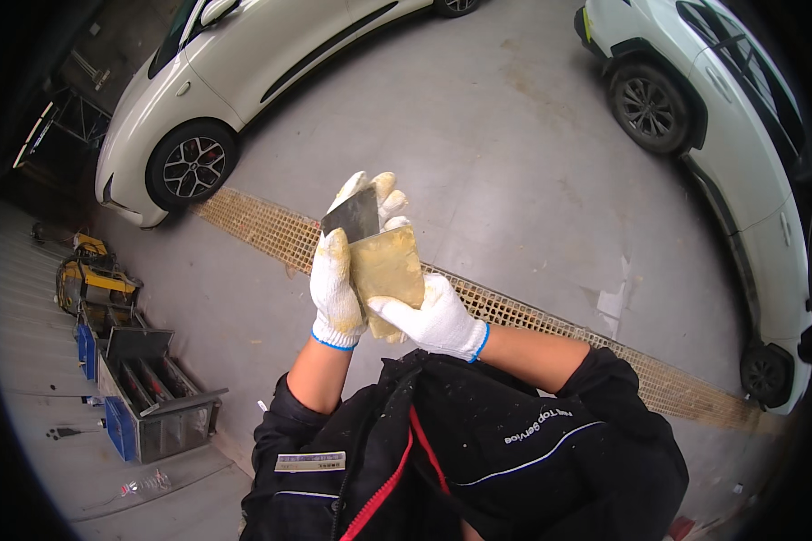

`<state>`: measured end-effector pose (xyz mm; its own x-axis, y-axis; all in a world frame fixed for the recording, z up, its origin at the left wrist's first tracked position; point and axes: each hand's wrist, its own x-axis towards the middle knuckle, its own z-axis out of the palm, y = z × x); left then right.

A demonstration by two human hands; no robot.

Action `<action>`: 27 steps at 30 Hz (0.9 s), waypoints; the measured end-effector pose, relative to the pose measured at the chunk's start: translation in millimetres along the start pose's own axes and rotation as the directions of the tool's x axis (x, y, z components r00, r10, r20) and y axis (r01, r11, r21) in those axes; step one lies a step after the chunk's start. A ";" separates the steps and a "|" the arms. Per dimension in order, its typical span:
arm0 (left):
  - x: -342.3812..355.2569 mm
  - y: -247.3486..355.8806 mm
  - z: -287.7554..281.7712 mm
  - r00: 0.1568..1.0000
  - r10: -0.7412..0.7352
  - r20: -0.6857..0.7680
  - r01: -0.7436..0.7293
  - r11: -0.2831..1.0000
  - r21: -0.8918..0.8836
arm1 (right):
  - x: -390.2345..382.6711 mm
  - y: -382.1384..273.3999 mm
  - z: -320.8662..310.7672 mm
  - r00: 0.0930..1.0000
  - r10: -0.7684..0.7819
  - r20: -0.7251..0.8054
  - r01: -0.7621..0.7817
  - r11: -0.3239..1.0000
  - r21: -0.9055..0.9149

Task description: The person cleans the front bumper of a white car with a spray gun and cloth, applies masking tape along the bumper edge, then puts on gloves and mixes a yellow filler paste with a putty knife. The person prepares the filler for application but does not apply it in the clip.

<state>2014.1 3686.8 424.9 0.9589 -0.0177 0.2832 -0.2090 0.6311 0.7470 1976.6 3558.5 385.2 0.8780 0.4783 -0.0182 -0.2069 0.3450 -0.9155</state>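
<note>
Both my hands wear white knit gloves with yellowed patches and blue cuffs, and they meet in front of my chest. My left hand (336, 287) is closed on a dark grey, smooth flat plate (355, 215) with straight edges, its thumb along the near side and its fingers behind. Against that plate lies a tan, smeared, roughly square plate (388, 263). My right hand (438, 317) grips the tan plate, thumb across its lower face; the other fingers are mostly hidden. Whether the two plates are joined I cannot tell.
A white car (262, 45) stands ahead on the left, another white car (740, 99) on the right. A tan floor grating (514, 316) runs diagonally beneath my arms across the grey floor. At left are a metal bin (176, 422) and yellow-black equipment (99, 278).
</note>
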 end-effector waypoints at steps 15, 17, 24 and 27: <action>2.8 -3.2 -6.3 0.997 -0.076 0.013 0.076 0.997 0.005 | 27.5 -19.0 -15.5 0.994 0.013 0.105 0.012 0.974 -0.227; 0.7 -6.2 -9.6 0.998 -0.053 0.017 0.051 0.994 0.102 | 22.2 -10.5 -10.3 0.998 -0.023 0.061 0.034 0.982 -0.187; 0.9 -15.2 -20.9 0.923 0.113 -0.369 -0.073 0.990 0.121 | 37.7 -14.4 -39.6 0.966 0.243 0.089 -0.254 0.955 0.155; 0.5 -8.4 -38.9 0.796 0.029 -0.604 -0.091 0.993 -0.072 | 42.3 -15.4 -45.2 0.968 -0.007 -0.252 0.139 0.850 0.508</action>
<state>2023.8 3711.7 395.4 0.8735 0.4728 -0.1163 -0.2810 0.6846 0.6726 2036.5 3536.9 380.4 0.9599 0.2572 -0.1119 -0.2735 0.7697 -0.5768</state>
